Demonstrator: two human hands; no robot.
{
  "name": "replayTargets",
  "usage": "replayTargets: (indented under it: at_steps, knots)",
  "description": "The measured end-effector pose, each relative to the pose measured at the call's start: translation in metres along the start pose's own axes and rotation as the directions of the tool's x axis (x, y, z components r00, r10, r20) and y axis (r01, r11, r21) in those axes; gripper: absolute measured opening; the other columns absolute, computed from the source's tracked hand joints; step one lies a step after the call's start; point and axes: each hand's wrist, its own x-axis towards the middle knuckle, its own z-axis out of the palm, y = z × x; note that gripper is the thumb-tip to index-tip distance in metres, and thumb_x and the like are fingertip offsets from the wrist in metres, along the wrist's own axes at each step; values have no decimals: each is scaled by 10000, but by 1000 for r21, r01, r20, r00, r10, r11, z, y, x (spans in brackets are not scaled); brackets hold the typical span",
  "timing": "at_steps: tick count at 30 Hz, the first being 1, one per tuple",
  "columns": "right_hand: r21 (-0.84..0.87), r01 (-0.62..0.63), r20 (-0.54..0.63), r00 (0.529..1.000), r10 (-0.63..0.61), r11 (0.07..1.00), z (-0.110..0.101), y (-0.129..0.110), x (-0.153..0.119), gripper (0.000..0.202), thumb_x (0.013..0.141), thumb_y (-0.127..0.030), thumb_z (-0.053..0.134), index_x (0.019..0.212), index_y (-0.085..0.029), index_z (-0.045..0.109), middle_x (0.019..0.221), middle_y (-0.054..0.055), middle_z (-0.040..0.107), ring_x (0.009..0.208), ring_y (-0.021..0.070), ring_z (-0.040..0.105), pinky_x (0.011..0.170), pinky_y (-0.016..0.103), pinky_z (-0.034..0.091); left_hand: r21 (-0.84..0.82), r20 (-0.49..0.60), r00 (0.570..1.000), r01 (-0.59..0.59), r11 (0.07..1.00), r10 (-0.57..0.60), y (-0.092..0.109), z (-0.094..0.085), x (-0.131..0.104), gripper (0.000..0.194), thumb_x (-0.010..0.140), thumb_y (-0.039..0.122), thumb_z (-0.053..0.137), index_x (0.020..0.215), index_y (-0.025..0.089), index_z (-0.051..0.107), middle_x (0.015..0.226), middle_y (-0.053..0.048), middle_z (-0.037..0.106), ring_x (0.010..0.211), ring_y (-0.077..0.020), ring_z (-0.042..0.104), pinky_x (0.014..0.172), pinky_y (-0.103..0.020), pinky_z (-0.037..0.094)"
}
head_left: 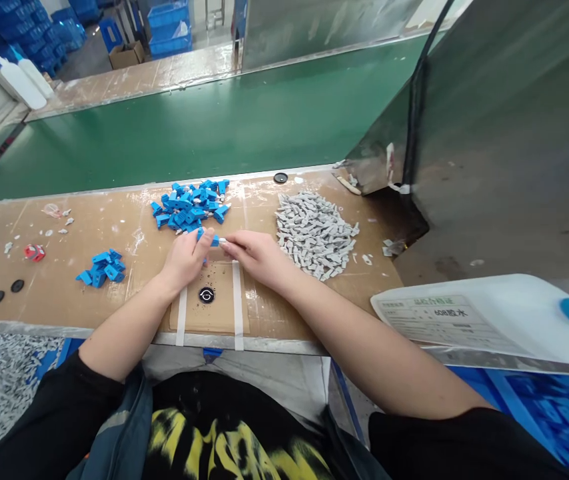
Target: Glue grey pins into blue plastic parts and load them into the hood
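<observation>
Between my hands, a blue plastic piece (208, 238) is pinched in my left hand (186, 257). My right hand (257, 257) has its thumb and fingers closed on a small grey piece (222, 241) at the right end of the blue one; the two pieces touch. Just behind my left hand lies a heap of blue pieces (192, 205). To the right of my right hand is a large heap of grey pieces (314, 233). Below my hands a round black disc (206, 295) lies on a cardboard patch (222, 317) with white tape strips.
A smaller blue pile (107, 268), red pieces (34, 253) and black caps (17, 286) lie to the left. Behind the bench (139, 320) runs a green belt (189, 127). A white bottle (489, 317) lies at the right, beside a metal panel (504, 147).
</observation>
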Motion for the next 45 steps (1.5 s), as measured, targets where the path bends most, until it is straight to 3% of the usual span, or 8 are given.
replayTargets:
  at_steps: [6, 19, 25, 27, 30, 34, 40, 45]
  knots:
    - [-104, 43, 172, 985, -24, 994, -7, -9, 2, 384, 1099, -365, 451, 798, -199, 623, 768, 32, 677, 747, 169, 612, 757, 295, 421, 90, 35, 999, -19, 996, 16, -3, -4, 1, 695, 1089, 697, 278, 640, 233, 534, 583, -24, 631, 641, -206, 605, 740, -360, 408]
    - [-228, 23, 111, 994, 3, 973, 2, -10, 5, 327, 1085, -250, 493, 794, -176, 622, 788, 52, 689, 772, 171, 593, 734, 282, 360, 240, 49, 999, -4, 971, -8, 0, -4, 3, 751, 1106, 633, 189, 563, 244, 530, 574, -58, 620, 672, -238, 620, 787, -365, 426]
    - [-381, 48, 155, 988, 12, 923, -15, -11, 12, 345, 1108, -387, 488, 997, -172, 735, 1031, 103, 779, 919, 216, 670, 759, 310, 391, 338, 60, 997, 14, 941, -37, 24, -22, 2, 510, 1073, 688, 335, 876, 257, 524, 660, -8, 643, 708, -259, 630, 709, -340, 358]
    - [-472, -21, 37, 998, 44, 881, -29, -9, 13, 323, 1093, -396, 507, 1144, -174, 737, 1130, 121, 769, 992, 245, 672, 783, 330, 420, 443, 9, 999, 38, 896, -46, 35, -37, 9, 489, 1044, 727, 397, 951, 264, 523, 672, -8, 632, 699, -268, 624, 675, -327, 325]
    - [-672, -228, -175, 973, 148, 704, -53, -1, 13, 314, 1043, -277, 517, 1193, -96, 725, 1203, 207, 706, 1067, 315, 642, 814, 382, 438, 645, -89, 996, 64, 762, -9, 46, -61, 31, 507, 1017, 758, 439, 1025, 265, 558, 712, -42, 626, 722, -297, 624, 647, -323, 285]
    - [-773, -359, -256, 931, 261, 524, -71, 9, 14, 330, 997, -228, 512, 1142, -31, 733, 1229, 282, 640, 1134, 373, 592, 882, 435, 432, 784, -78, 995, 23, 620, 62, 47, -79, 70, 506, 1033, 732, 414, 1168, 283, 604, 799, -84, 678, 802, -332, 660, 677, -333, 333]
    - [-774, -368, -266, 927, 263, 516, -65, 15, 15, 311, 968, -209, 519, 1172, -62, 700, 1203, 238, 656, 1124, 342, 593, 908, 417, 409, 896, 79, 996, -59, 441, -28, 32, -69, 105, 451, 1016, 669, 497, 1205, 298, 670, 931, -129, 741, 863, -360, 702, 681, -353, 405]
    - [-763, -346, -250, 937, 245, 546, -61, 17, 15, 313, 968, -181, 509, 1186, -56, 695, 1225, 240, 638, 1141, 347, 588, 915, 424, 413, 900, 50, 991, 10, 435, -125, 31, -81, 105, 616, 950, 763, 549, 1333, 293, 659, 1023, -157, 761, 961, -395, 709, 725, -378, 459]
